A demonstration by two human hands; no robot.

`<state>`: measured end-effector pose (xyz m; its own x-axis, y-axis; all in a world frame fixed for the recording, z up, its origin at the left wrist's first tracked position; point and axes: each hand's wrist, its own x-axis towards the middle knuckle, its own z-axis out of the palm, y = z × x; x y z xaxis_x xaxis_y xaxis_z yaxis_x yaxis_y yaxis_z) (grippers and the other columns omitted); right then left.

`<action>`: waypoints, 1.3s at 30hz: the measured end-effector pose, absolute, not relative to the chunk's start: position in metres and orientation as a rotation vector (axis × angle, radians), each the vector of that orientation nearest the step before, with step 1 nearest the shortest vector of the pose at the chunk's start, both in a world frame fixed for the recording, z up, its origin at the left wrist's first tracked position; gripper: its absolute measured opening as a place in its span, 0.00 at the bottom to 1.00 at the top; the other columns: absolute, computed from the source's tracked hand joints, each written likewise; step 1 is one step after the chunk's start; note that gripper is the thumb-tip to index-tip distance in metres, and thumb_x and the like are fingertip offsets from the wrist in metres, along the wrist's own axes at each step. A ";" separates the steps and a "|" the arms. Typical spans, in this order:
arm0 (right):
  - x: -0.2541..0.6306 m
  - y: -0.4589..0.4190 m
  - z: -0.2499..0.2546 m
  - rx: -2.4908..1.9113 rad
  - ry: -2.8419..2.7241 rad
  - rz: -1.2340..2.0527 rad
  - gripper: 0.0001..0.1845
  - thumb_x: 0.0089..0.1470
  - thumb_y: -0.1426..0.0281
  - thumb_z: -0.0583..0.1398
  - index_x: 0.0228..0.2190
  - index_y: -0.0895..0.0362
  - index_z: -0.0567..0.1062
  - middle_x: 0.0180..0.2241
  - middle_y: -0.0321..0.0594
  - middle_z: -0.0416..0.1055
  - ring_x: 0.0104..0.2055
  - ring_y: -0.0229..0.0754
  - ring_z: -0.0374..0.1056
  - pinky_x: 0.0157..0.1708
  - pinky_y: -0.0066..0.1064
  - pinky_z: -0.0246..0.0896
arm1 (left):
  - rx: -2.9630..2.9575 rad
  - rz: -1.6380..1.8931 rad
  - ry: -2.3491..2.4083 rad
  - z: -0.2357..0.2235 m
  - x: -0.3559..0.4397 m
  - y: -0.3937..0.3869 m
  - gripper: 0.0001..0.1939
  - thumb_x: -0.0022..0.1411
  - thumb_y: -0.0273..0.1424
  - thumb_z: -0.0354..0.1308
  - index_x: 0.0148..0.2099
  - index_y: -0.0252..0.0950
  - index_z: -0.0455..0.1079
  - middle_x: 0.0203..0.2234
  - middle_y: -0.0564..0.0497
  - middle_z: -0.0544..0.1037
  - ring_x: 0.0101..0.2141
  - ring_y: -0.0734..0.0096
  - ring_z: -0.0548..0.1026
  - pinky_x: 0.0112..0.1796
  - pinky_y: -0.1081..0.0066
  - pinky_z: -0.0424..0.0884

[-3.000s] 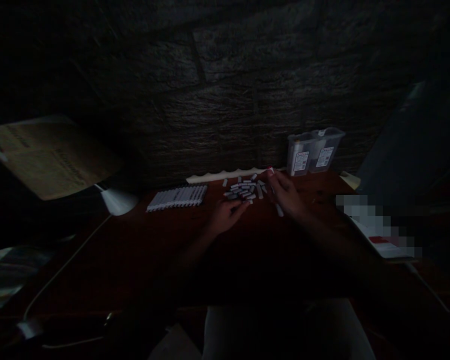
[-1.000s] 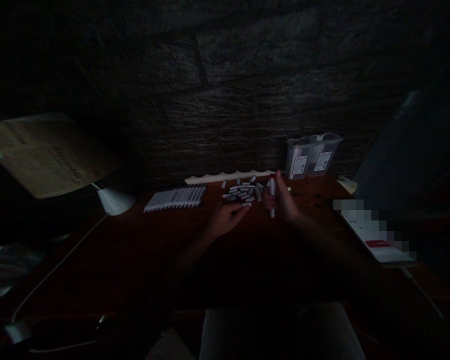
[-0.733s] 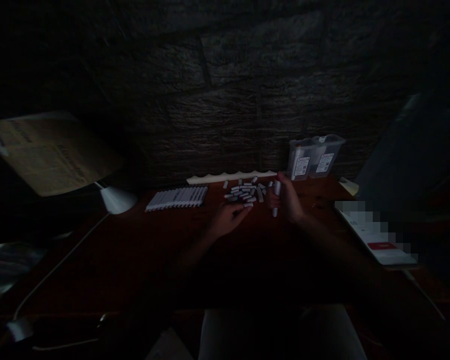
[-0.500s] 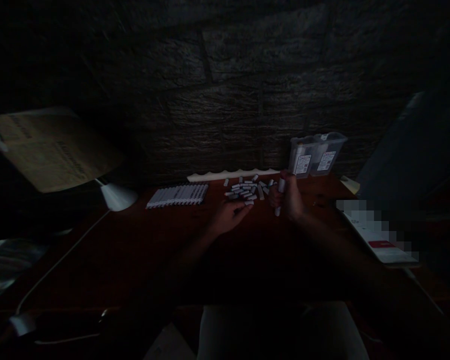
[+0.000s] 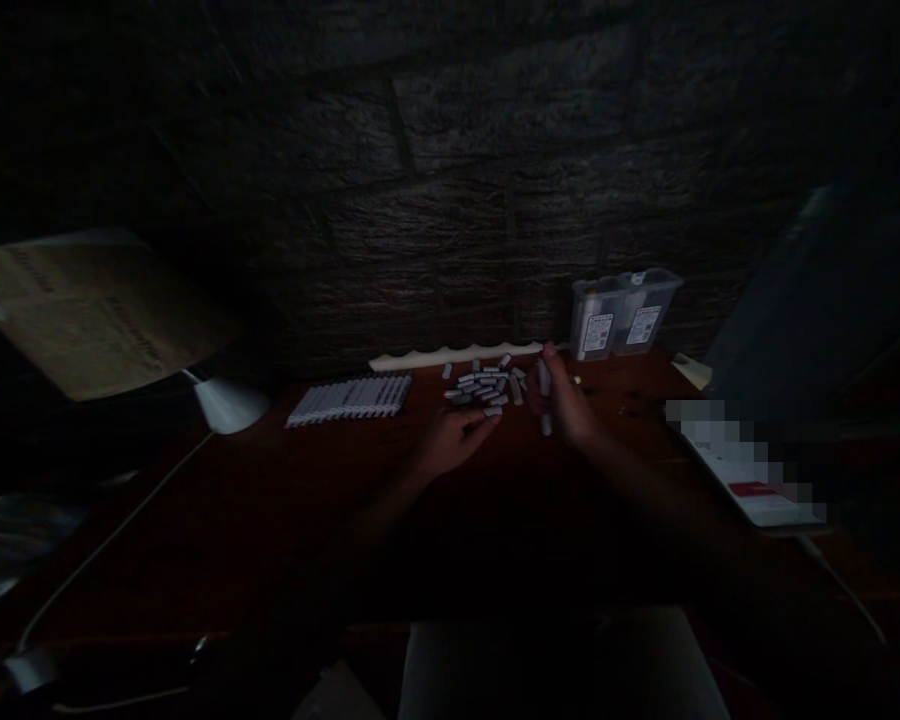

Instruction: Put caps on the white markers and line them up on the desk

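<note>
My left hand (image 5: 454, 438) rests low over the table with thumb and fingers closed around a small white marker cap (image 5: 493, 410). To its right, my right hand (image 5: 570, 405) grips a white marker (image 5: 546, 425) held upright, the thumb at its top end. Between and behind the hands lies a pile of loose marker caps (image 5: 486, 382), pale with some coloured ends. Left of the pile, several white markers (image 5: 351, 400) lie side by side in a slanted row. Dim light hides the fine detail of the fingers.
Clear plastic cases (image 5: 622, 320) with labels stand at the back right by the brick-patterned wall (image 5: 450, 230). A pale wavy strip (image 5: 457, 355) runs along the wall. A lamp (image 5: 229, 402) with a paper-covered shade is at left, a laptop-like device (image 5: 757, 490) at right.
My right hand has shifted a little left with the marker, and a small cap now shows to its right. My left hand stays nearly still. The whole view has tilted slightly.
</note>
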<state>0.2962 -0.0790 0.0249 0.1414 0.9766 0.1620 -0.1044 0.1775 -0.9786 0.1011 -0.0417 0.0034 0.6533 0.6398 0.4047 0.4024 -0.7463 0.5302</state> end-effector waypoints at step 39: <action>0.302 -0.074 0.029 -1.097 -0.763 0.889 0.32 0.45 0.39 0.61 0.30 0.57 0.78 0.22 0.38 0.72 0.23 0.39 0.65 0.21 0.30 0.58 | 2.321 1.037 1.005 0.003 0.102 -0.042 0.10 0.65 0.38 0.57 0.44 0.38 0.72 0.29 0.53 0.78 0.29 0.73 0.74 0.32 0.75 0.69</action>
<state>0.3022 -0.0744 0.0288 0.4490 0.8896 0.0836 -0.2177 0.1996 -0.9554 0.1015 -0.0415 0.0027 0.4646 0.7493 0.4720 0.4485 -0.6587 0.6042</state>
